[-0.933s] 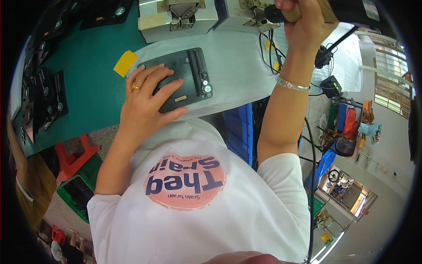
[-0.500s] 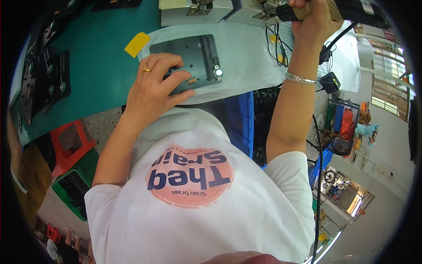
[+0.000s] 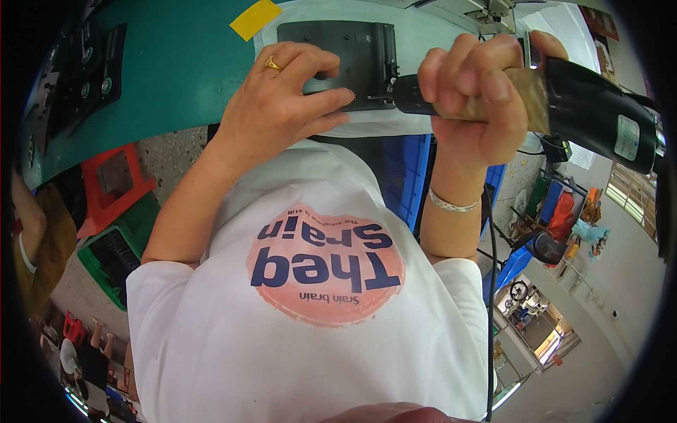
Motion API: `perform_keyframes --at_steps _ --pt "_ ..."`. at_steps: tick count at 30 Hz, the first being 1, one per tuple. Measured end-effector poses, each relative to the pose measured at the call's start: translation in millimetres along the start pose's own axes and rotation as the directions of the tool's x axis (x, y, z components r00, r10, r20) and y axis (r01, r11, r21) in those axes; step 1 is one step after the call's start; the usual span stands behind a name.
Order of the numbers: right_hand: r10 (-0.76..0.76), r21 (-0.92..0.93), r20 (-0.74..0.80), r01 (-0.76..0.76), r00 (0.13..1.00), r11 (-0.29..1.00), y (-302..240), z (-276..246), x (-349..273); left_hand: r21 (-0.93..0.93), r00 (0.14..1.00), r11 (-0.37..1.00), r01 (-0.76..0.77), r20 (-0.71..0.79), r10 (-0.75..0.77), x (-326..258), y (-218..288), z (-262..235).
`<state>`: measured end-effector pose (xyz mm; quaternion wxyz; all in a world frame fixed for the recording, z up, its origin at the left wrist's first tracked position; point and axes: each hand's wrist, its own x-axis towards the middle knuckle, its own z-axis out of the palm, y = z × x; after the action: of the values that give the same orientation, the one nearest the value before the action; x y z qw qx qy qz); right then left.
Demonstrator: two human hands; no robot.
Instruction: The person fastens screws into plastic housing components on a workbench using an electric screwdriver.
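Observation:
My left hand [image 3: 282, 102], with a gold ring on one finger, presses down on the near edge of a flat dark grey panel [image 3: 338, 56] lying on a white mat [image 3: 423, 42]. My right hand [image 3: 479, 99] is wrapped around the tape-covered grip of a black electric screwdriver [image 3: 592, 106]. The tool lies almost level, and its tip meets the panel's right edge just beside my left fingertips. A thin bracelet sits on my right wrist.
A green bench top [image 3: 155, 92] carries a yellow sticky note [image 3: 255, 18] and black parts [image 3: 77, 77] at the left. Red and green crates [image 3: 113, 211] and blue bins [image 3: 405, 176] stand below the bench. Another person's arm [image 3: 32, 233] shows at the left rim.
My right hand has brought the screwdriver down from the upper right to the panel's edge. The view has shifted closer to the bench; my left hand stays on the panel.

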<state>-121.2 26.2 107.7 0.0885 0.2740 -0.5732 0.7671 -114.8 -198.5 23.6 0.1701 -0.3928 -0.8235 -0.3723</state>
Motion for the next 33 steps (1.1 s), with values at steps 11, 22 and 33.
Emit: perform_keyframes --at_steps 11,22,33 --pt "-0.006 0.011 -0.028 0.006 1.0 1.0 24.0 4.6 -7.7 -0.001 1.0 1.0 0.003 0.018 -0.002 0.0 0.6 -1.9" --pt "-0.016 0.0 0.006 0.016 1.0 1.0 30.5 5.7 -9.1 -0.004 1.0 1.0 0.01 0.006 -0.01 1.0 0.7 -1.6" --pt "-0.01 0.003 0.045 0.009 0.999 1.0 30.0 6.9 -7.6 -0.027 1.0 1.0 0.006 0.016 -0.006 -0.7 1.1 -1.3"
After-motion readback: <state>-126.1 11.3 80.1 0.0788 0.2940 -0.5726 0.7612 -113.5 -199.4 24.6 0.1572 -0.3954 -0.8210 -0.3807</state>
